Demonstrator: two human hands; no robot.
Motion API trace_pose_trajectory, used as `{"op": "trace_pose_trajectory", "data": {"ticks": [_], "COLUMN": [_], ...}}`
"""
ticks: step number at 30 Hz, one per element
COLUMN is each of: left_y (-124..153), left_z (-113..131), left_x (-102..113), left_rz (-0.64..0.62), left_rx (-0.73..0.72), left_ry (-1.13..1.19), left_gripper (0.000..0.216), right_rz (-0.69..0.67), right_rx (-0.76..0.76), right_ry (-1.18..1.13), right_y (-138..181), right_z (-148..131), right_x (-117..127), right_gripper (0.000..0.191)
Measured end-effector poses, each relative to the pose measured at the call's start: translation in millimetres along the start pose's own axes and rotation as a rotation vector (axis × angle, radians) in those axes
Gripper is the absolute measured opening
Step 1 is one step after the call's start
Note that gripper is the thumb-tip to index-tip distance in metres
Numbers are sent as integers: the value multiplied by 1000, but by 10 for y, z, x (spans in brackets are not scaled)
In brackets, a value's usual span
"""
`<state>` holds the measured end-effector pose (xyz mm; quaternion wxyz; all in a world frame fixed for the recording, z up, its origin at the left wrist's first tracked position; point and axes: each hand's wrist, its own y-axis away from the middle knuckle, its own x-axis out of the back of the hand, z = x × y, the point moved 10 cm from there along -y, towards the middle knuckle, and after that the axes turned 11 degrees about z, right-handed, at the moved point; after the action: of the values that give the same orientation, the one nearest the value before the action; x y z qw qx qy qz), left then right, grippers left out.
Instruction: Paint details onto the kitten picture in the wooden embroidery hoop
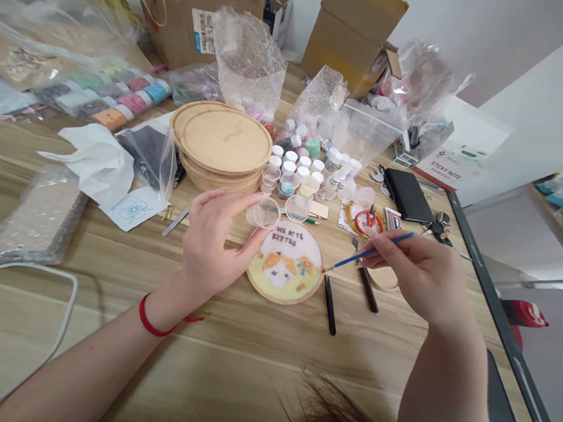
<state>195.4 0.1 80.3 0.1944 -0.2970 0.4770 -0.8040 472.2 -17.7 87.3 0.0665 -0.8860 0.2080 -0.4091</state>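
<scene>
My left hand (216, 248) is closed with thumb and fingers around a small clear plastic cup (266, 213), held over the upper left of a round picture (286, 244). The picture has a wooden rim, brown lettering, a white-and-orange cat face and a yellow lower part. In my right hand (417, 265) is a thin blue paintbrush (371, 253), pinched near its middle. Its tip is at the picture's right edge; whether it touches cannot be told. Below the tip lie black tweezers (330, 306), and to their right a dark-handled tool (367, 287).
Stacked round wooden plates (221, 137) stand behind my left hand. Several white-capped jars (290, 166) crowd beside them. Red-handled pliers (367, 220) and a black notebook (408, 194) lie to the right. A white cable (68, 310) curves at left; cardboard boxes (181, 5) line the back.
</scene>
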Motion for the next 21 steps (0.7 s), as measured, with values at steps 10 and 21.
{"op": "trace_pose_trajectory", "data": {"ticks": [10, 21], "left_y": [-2, 13], "left_z": [-6, -37], "left_x": [-11, -33], "left_rz": [-10, -30], "left_rx": [19, 33], "left_ry": [57, 27], "left_gripper": [43, 34], "right_rz": [7, -11], "right_rx": [-4, 0], "right_ry": [50, 6], "right_y": [7, 19], "right_z": [10, -41], "right_x": [7, -7], "right_gripper": [41, 41]}}
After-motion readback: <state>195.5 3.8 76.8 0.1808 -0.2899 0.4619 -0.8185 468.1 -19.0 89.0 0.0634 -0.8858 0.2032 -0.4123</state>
